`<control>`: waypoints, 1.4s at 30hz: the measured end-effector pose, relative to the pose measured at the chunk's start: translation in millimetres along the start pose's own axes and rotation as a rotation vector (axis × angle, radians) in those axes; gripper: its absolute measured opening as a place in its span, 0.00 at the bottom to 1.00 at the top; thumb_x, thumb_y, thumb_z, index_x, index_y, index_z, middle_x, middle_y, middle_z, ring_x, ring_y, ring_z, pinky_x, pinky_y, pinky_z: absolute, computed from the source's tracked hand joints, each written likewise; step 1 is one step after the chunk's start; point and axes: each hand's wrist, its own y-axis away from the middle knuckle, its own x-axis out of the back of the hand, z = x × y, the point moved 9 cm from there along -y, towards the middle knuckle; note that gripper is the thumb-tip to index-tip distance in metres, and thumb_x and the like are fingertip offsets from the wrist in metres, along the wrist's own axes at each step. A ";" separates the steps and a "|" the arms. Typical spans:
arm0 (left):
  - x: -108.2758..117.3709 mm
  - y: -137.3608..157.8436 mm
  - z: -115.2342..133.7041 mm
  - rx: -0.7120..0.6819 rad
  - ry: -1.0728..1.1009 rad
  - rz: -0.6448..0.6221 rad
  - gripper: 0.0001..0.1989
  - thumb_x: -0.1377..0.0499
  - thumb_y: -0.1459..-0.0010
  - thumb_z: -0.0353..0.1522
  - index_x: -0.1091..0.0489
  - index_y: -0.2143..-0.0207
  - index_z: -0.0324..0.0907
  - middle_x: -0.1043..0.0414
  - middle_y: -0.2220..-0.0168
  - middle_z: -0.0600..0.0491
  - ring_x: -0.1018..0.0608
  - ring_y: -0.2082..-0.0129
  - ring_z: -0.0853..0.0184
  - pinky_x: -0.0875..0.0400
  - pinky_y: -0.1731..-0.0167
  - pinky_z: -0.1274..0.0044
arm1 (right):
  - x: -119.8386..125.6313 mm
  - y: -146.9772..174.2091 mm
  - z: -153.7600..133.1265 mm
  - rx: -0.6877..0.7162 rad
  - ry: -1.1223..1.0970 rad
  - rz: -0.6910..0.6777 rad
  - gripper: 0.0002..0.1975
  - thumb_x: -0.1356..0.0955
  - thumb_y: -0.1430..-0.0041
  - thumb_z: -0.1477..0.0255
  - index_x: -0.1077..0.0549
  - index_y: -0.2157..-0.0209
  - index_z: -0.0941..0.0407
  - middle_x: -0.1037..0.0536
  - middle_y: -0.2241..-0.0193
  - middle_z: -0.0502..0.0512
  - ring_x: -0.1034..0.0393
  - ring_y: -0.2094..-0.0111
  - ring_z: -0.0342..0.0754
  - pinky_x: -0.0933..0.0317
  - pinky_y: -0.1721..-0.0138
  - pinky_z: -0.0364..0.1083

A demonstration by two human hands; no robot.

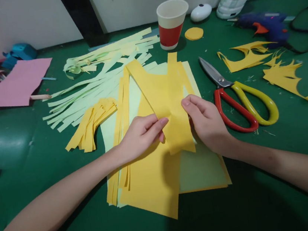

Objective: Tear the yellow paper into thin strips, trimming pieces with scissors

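Note:
My left hand [142, 135] pinches the left side of a yellow paper strip [179, 127], thumb on top. At its right edge, my right hand [207, 122] has closed on the same strip, some fingertips hidden behind it. Another yellow strip slants up and left from my left hand. Underneath lie a larger yellow sheet [153, 183] and pale green sheets [202, 169]. Narrow yellow strips [124, 145] rest along the left side of this stack. Right of my right hand are scissors [221, 81] with one red and one yellow handle, blades parted only slightly if at all.
Pale green strips [91, 89] and a yellow strip bundle [92, 125] lie left. Behind stand a red-and-white paper cup [170, 34], yellow discs [193, 33] and a white oval object [201, 12]. A blue glue gun [265, 27] and yellow scraps [285, 77] lie right; pink paper [19, 83] is far left.

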 end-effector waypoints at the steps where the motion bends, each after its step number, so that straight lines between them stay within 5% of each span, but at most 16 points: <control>1: 0.9 0.1 -0.8 0.006 0.018 0.011 0.19 0.50 0.41 0.36 0.39 0.83 0.40 0.32 0.85 0.57 0.31 0.83 0.75 0.39 0.80 0.82 | 1.4 -0.4 0.3 0.000 -0.002 0.017 0.15 0.39 0.40 0.69 0.43 0.81 0.54 0.43 0.84 0.45 0.48 0.83 0.39 0.52 0.83 0.41; 8: 4.1 1.0 -4.8 0.033 0.115 0.068 0.19 0.50 0.40 0.36 0.40 0.83 0.40 0.34 0.85 0.57 0.31 0.84 0.75 0.37 0.80 0.82 | -9.9 0.8 -0.5 0.016 -0.084 -0.119 0.17 0.42 0.40 0.60 0.44 0.78 0.54 0.44 0.83 0.45 0.49 0.82 0.39 0.52 0.82 0.41; 12: 6.7 1.8 -4.7 0.021 0.174 0.098 0.18 0.52 0.39 0.38 0.42 0.81 0.41 0.36 0.85 0.59 0.31 0.83 0.75 0.37 0.80 0.82 | -10.2 3.2 -5.7 0.032 0.025 -0.147 0.17 0.37 0.43 0.68 0.45 0.82 0.55 0.48 0.84 0.44 0.52 0.82 0.39 0.56 0.82 0.42; 19: 2.6 -0.7 1.4 -0.020 -0.113 0.047 0.21 0.52 0.41 0.37 0.46 0.86 0.41 0.46 0.88 0.59 0.41 0.86 0.75 0.48 0.84 0.78 | -3.8 2.1 -10.7 0.079 0.156 -0.069 0.18 0.39 0.42 0.70 0.48 0.83 0.54 0.48 0.85 0.45 0.52 0.82 0.39 0.54 0.82 0.42; 28: 5.3 1.2 -9.4 0.052 0.131 0.078 0.21 0.50 0.41 0.39 0.43 0.85 0.41 0.40 0.87 0.58 0.35 0.84 0.74 0.40 0.81 0.80 | -3.8 3.2 -2.6 0.035 -0.048 -0.034 0.16 0.39 0.40 0.68 0.45 0.81 0.54 0.44 0.86 0.43 0.48 0.84 0.38 0.51 0.84 0.40; 34: 11.1 2.3 -9.4 0.047 0.168 0.148 0.20 0.50 0.40 0.39 0.44 0.84 0.42 0.39 0.88 0.60 0.33 0.85 0.75 0.37 0.79 0.80 | -13.0 5.0 -1.0 0.026 -0.097 -0.159 0.14 0.40 0.40 0.62 0.41 0.77 0.54 0.41 0.84 0.44 0.43 0.83 0.38 0.46 0.83 0.40; 42: 9.3 2.7 -9.6 0.048 0.129 0.132 0.20 0.50 0.41 0.41 0.44 0.83 0.41 0.38 0.87 0.60 0.31 0.84 0.76 0.38 0.81 0.82 | -10.5 7.4 -15.0 0.117 0.049 -0.134 0.14 0.39 0.41 0.72 0.41 0.81 0.55 0.41 0.86 0.44 0.44 0.83 0.38 0.48 0.81 0.41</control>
